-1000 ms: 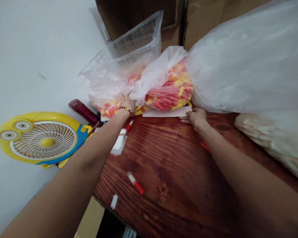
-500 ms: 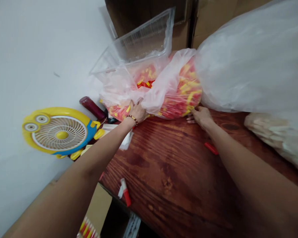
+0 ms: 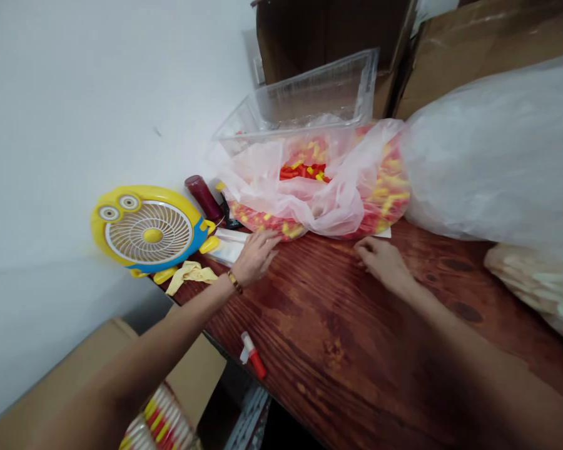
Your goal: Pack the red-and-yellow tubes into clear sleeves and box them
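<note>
My left hand [image 3: 257, 255], with a bracelet at the wrist, is open and held palm down over the wooden table, its fingertips at the front edge of a translucent plastic bag [image 3: 338, 209]. Through the film and the bag's mouth I see many small red and yellow pieces [image 3: 304, 172]. My right hand [image 3: 382, 259] is just in front of the bag's right part, apart from it. Its fingers curl inward, and what they hold, if anything, is hidden. A red tube with a clear end [image 3: 253, 355] lies near the table's front left edge.
A clear plastic tray [image 3: 316, 94] leans behind the bag. At left stand a yellow fan [image 3: 152, 234] and a dark red bottle [image 3: 202, 195], with a yellow cloth [image 3: 190, 275] nearby. A large white bag [image 3: 492, 156] fills the right. Below left is a box [image 3: 201, 369].
Both hands have come away from the bag, back toward me. The bag's front film has sagged and its mouth shows more pieces. The view has shifted; the small red piece by my right arm is out of sight.
</note>
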The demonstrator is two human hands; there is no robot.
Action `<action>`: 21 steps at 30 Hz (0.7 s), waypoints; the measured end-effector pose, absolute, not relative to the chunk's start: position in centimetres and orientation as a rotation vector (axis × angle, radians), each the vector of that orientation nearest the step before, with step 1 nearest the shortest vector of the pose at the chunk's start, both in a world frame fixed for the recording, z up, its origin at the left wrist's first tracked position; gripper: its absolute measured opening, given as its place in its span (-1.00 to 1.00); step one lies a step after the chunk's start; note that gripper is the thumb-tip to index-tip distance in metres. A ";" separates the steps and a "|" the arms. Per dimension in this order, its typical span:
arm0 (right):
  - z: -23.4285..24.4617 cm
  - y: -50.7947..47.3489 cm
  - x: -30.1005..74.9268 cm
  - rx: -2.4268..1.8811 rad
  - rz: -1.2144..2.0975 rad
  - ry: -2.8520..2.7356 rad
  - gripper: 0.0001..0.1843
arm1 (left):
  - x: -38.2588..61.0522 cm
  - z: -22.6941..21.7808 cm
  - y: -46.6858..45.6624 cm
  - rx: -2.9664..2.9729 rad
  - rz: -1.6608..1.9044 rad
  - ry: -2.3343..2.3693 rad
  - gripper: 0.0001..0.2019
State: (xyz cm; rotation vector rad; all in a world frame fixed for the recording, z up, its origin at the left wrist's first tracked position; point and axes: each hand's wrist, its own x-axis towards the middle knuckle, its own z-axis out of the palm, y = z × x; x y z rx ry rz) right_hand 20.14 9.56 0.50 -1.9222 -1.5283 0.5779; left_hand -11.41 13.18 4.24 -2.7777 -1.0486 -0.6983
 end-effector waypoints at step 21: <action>-1.7 16.2 2.7 -1.679 0.307 -2.058 -0.57 | -18.9 0.5 -1.3 -3.031 -0.814 -1.599 -0.81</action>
